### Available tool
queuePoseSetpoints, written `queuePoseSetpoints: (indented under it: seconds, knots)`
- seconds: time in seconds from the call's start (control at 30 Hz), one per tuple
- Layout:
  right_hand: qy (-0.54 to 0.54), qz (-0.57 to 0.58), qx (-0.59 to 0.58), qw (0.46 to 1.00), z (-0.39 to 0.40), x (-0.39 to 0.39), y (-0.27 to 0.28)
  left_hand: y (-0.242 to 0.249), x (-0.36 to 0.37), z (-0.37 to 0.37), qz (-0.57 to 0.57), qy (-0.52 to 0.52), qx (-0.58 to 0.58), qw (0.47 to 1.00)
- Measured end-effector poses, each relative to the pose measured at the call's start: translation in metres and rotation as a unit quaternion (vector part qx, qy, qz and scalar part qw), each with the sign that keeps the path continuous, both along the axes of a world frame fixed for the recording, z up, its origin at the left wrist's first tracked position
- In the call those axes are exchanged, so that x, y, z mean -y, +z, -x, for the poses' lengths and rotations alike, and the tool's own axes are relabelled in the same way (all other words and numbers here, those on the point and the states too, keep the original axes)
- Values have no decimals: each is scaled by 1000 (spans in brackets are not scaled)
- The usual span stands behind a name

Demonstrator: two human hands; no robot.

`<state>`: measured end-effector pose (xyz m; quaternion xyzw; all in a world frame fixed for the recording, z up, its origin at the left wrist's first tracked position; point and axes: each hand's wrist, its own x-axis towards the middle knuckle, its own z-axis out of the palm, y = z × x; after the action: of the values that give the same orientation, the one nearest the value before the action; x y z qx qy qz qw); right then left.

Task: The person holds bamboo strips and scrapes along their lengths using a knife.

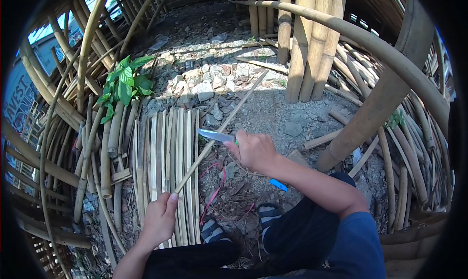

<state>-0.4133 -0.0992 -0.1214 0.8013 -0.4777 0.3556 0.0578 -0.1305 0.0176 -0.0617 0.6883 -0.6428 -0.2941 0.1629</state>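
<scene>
My left hand (160, 217) is closed around the near end of a long, thin bamboo strip (195, 166), which slants up and away to the right. In my right hand (256, 151) is a knife, its handle mostly hidden by my fingers. The knife's blade (214, 135) points left and lies across the strip, seeming to touch it near its middle. Below the strip, on the left, split bamboo slats (168, 132) lie side by side on the ground.
Thick bamboo poles (307, 49) stand upright at the back, and a curved pole (360, 32) arches across the upper right. Bamboo piles (407, 147) flank the right side. A leafy plant (126, 81) grows at left. Pink string (223, 179) and a blue object (278, 184) lie near my feet.
</scene>
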Motion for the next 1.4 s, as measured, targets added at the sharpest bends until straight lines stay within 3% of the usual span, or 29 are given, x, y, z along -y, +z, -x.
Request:
queuePoseSetpoints:
  seconds: [0.13, 0.2, 0.3, 0.43, 0.5, 0.57, 0.63, 0.73, 0.83, 0.97, 1.03, 1.2, 1.4]
  knots:
    - [-7, 14, 13, 1000, 11, 17, -1, 5, 0, 5, 3, -6, 3, 1000]
    - [-175, -96, 15, 980, 37, 44, 9, -1, -1, -4, 12, -13, 15, 1000]
    - [-144, -111, 54, 982, 36, 34, 11, -6, 0, -4, 10, -14, 6, 1000]
    - [-54, -97, 21, 994, -4, -11, 9, -5, 1, 1, -3, -20, -11, 1000]
    - [23, -44, 13, 999, -8, -18, 7, -1, 0, 2, -2, -29, -11, 1000]
    - [6, -13, 32, 999, 3, -3, 3, -1, -3, -3, 9, -25, -20, 999]
    - [-90, -40, 8, 995, 29, 19, 9, -2, -6, -9, 17, -24, -20, 999]
    - [-111, 14, -15, 994, 63, 48, 19, 2, -6, -13, 13, -19, -28, 999]
    - [-148, -4, -15, 989, 56, 50, 17, 0, -3, -9, 8, -17, -21, 1000]
    - [-139, -40, 24, 989, 30, 32, 8, -1, -1, -9, 16, -18, -7, 1000]
    - [-49, -53, -58, 996, 19, 16, 9, -5, -1, -10, 13, -29, -12, 999]
    - [-204, -121, 23, 971, 82, 69, 20, -5, -11, -18, -3, -27, 2, 1000]
    - [-96, -117, -18, 988, 43, 21, 20, -4, -9, -17, -12, -26, -14, 999]
